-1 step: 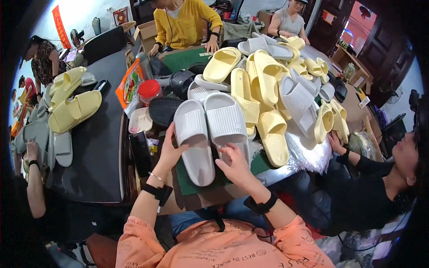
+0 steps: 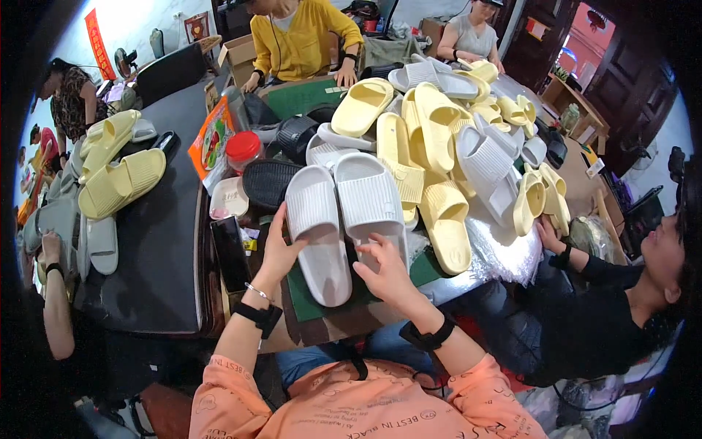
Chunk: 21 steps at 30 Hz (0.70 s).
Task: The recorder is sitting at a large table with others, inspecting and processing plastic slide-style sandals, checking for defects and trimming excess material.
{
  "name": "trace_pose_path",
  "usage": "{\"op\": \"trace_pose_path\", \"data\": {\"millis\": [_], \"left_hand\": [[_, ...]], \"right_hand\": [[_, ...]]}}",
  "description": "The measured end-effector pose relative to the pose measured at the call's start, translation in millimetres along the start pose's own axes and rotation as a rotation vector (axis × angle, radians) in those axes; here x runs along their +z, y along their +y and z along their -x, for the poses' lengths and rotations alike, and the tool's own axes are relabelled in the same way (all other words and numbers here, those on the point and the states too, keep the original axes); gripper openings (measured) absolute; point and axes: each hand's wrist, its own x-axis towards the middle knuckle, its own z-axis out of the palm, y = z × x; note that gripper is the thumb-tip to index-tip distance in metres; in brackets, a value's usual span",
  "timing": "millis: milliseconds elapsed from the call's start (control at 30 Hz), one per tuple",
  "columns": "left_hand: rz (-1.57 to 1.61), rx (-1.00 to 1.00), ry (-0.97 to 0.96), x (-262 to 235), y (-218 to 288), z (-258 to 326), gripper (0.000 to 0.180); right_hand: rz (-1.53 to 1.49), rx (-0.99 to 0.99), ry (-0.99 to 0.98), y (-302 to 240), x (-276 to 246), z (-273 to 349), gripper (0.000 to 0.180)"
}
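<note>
A pair of light grey slide slippers lies in front of me on a green mat (image 2: 311, 307), toes pointing away, straps ribbed. The left slipper (image 2: 327, 274) is gripped at its outer side by my left hand (image 2: 272, 256), thumb over the footbed and fingers along the edge. Over the heel half of the right slipper (image 2: 368, 197) rests my right hand (image 2: 385, 272), fingers bent but apart, touching the footbed. That hand hides the slipper's heel.
Yellow slippers (image 2: 446, 219) and grey ones (image 2: 486, 157) pile up at the right. A black slipper (image 2: 272, 183), a red-lidded jar (image 2: 243, 148) and a dark phone-like slab (image 2: 230, 252) lie at the left. Co-workers sit across the table and at both sides.
</note>
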Motion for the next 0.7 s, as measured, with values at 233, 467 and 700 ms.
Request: {"op": "trace_pose_path", "data": {"millis": [233,467,700], "left_hand": [[-0.495,0.156,0.224,41.2,9.3,21.5,0.074],[-0.49,0.24,0.363,35.3,29.1,26.8,0.059],[-0.834,0.314,0.433,33.3,42.1,32.7,0.054]], "right_hand": [[0.356,-0.231,-0.074,2.4,23.8,-20.6,0.05],[0.328,-0.23,0.073,-26.2,62.3,-29.0,0.066],[0.163,-0.266,0.103,-23.4,78.6,-43.5,0.053]]}}
